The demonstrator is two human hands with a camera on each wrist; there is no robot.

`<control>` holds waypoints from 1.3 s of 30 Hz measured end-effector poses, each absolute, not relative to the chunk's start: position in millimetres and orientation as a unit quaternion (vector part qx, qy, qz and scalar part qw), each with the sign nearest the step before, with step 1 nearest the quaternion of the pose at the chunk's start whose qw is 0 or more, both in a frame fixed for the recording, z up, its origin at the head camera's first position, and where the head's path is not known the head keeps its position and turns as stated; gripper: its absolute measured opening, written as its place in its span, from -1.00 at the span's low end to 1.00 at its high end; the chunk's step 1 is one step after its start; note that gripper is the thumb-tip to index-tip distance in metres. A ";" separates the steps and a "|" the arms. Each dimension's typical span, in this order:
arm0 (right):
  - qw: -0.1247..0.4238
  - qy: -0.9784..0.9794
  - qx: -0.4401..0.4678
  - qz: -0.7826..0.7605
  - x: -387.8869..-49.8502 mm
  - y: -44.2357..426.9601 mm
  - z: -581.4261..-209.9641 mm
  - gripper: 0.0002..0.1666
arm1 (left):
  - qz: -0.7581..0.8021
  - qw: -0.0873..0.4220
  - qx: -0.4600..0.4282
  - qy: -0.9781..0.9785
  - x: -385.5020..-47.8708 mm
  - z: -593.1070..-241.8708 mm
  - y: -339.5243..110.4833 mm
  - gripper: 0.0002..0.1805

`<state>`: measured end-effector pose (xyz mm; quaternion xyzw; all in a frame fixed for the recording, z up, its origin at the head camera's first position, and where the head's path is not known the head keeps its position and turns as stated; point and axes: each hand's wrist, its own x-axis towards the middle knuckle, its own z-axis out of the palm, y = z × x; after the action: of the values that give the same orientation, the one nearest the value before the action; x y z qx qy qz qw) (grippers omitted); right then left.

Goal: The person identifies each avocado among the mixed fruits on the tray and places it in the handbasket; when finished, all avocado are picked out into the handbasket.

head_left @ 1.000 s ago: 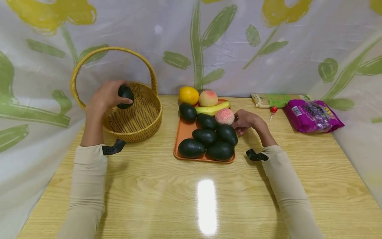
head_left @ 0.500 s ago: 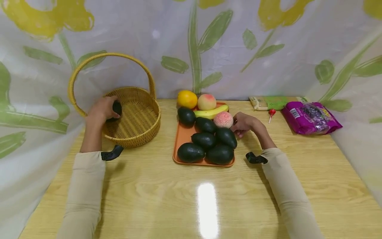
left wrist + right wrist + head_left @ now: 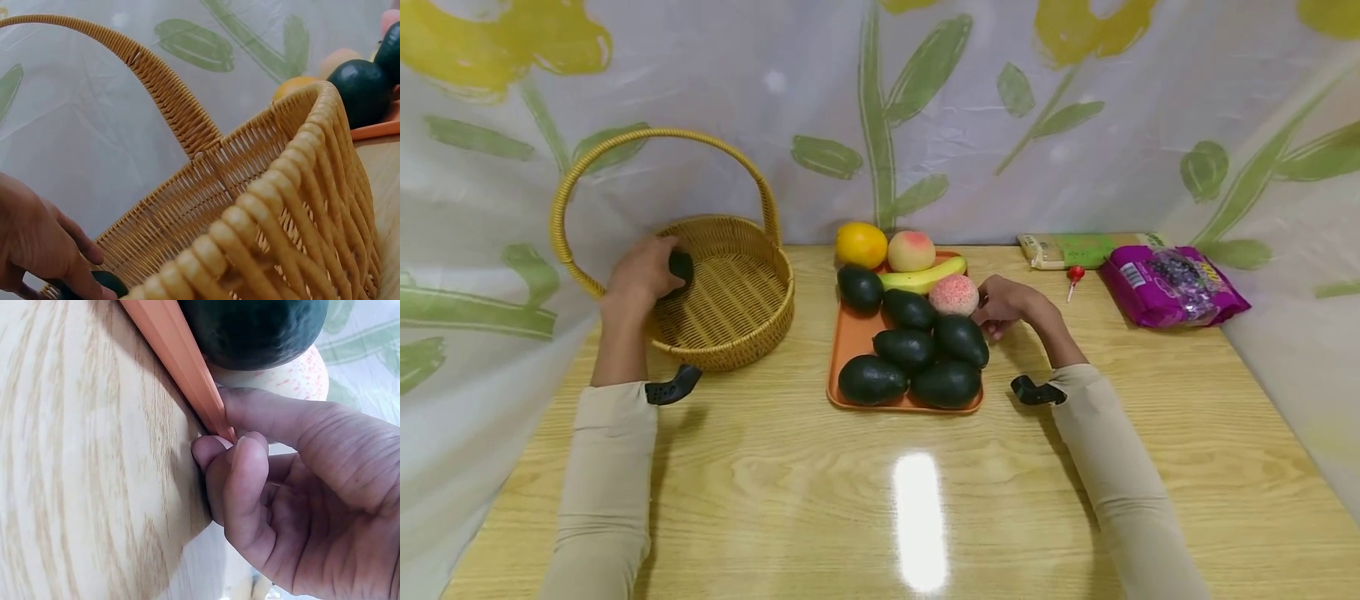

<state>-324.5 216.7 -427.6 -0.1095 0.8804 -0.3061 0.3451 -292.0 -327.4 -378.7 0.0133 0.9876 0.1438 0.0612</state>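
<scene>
My left hand [image 3: 642, 273] is down inside the wicker basket [image 3: 747, 352] at its left side and holds a dark green avocado [image 3: 681, 273]. In the left wrist view the fingers curl over this avocado [image 3: 107, 282], which is mostly hidden by the hand and the basket rim. My right hand [image 3: 1009, 302] is at the right edge of the orange tray [image 3: 853, 333]. Its thumb and curled fingers pinch the tray's rim [image 3: 181, 356] in the right wrist view. Beside that hand, on the tray, sit a speckled pink peach [image 3: 954, 295] and several avocados [image 3: 960, 339].
A banana [image 3: 925, 277], a yellow-orange fruit [image 3: 861, 245] and a paler peach [image 3: 912, 251] lie toward the tray's back. At the right are a lollipop [image 3: 1076, 275], a purple bag [image 3: 1172, 287] and a green-and-tan packet [image 3: 1082, 250]. The basket's tall handle [image 3: 662, 133] arches above its opening.
My left hand has carried the avocado leftward and down into the basket. The right hand stays at the tray's edge. The head view has shifted slightly.
</scene>
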 end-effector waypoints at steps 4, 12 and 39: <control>0.341 0.883 -0.107 -0.303 -325.6 220.4 -426.2 -0.72 | 0.145 0.058 0.022 0.988 -295.7 -376.7 -323.1 -0.30; 0.337 0.884 -0.109 -0.305 -330.0 221.1 -426.3 -0.72 | 0.121 0.063 0.030 0.990 -295.2 -376.3 -318.4 -0.23; 0.343 0.887 -0.105 -0.292 -325.6 215.5 -426.0 -0.81 | 0.180 -0.151 0.241 0.942 -240.1 -310.2 -229.5 -0.49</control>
<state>-325.6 215.5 -426.0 -0.1050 0.8867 -0.2922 0.3427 -240.1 -229.5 -310.2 0.2408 0.9418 0.1797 -0.1509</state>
